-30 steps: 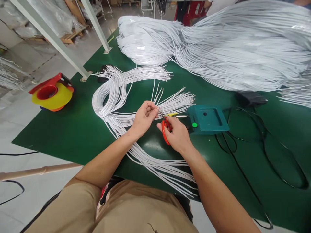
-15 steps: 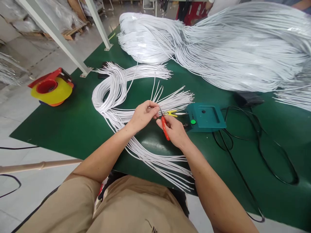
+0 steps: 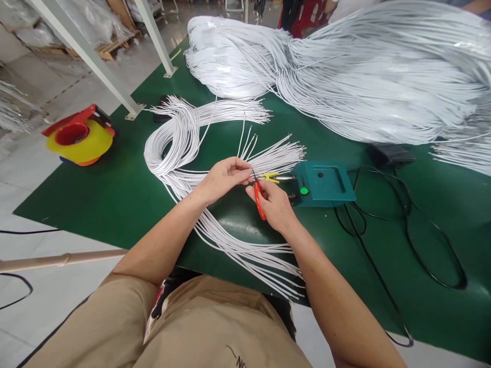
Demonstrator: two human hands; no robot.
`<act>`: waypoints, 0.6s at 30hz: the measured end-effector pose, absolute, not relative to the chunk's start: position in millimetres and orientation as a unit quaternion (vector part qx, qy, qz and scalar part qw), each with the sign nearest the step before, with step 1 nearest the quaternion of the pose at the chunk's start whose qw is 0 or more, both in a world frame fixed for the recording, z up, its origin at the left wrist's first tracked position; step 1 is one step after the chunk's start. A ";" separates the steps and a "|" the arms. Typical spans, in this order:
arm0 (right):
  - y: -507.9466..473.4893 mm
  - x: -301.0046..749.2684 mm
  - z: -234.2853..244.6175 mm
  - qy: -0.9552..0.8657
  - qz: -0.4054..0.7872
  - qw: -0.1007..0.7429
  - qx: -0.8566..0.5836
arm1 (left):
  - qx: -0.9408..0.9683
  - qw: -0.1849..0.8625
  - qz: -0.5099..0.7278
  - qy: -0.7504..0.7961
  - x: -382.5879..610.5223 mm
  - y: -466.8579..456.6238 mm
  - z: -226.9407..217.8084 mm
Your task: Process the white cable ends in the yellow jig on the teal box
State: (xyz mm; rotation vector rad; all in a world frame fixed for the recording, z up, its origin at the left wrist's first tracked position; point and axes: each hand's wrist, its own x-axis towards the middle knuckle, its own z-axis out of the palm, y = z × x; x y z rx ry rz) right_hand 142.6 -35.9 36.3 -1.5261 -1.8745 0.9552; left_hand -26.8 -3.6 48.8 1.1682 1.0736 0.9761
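Head view: red-handled, dark-tipped pliers (image 3: 259, 201) were gripped by the right hand (image 3: 276, 205); the left hand (image 3: 227, 176) was pinched closed, contents unclear.

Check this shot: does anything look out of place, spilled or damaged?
Nothing looks spilled or damaged. Slightly untidy: a black cord trails past the near edge of the table, and a few wires splay away from the bundle beyond the left hand.

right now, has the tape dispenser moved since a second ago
No: the tape dispenser stays just as far left of the nearer post foot; only the view shifted.
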 end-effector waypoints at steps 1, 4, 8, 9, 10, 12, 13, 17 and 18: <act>-35.7 142.7 36.2 -0.695 0.353 0.273 -0.564 | 0.498 0.604 0.420 0.459 -27.4 -3.6 50.0; -35.4 142.1 35.7 -0.692 0.354 0.283 -0.561 | 0.495 0.601 0.419 0.467 -27.9 -3.9 52.5; -35.8 140.4 35.2 -0.681 0.379 0.292 -0.554 | 0.499 0.582 0.422 0.484 -26.1 -4.0 53.5; -36.0 140.1 35.0 -0.676 0.389 0.293 -0.553 | 0.498 0.578 0.427 0.485 -25.6 -4.1 53.6; -36.3 139.9 34.8 -0.671 0.397 0.294 -0.553 | 0.498 0.574 0.432 0.485 -25.1 -4.2 53.7; -36.8 139.5 34.0 -0.664 0.408 0.295 -0.553 | 0.501 0.565 0.441 0.485 -23.9 -4.9 53.8; -37.0 139.4 33.3 -0.662 0.408 0.297 -0.553 | 0.504 0.561 0.443 0.485 -23.4 -5.4 53.9; -36.8 139.5 31.6 -0.669 0.389 0.304 -0.556 | 0.494 0.566 0.450 0.482 -23.5 -6.0 53.2; -36.5 139.9 31.7 -0.672 0.379 0.305 -0.558 | 0.486 0.574 0.452 0.479 -24.6 -5.1 52.6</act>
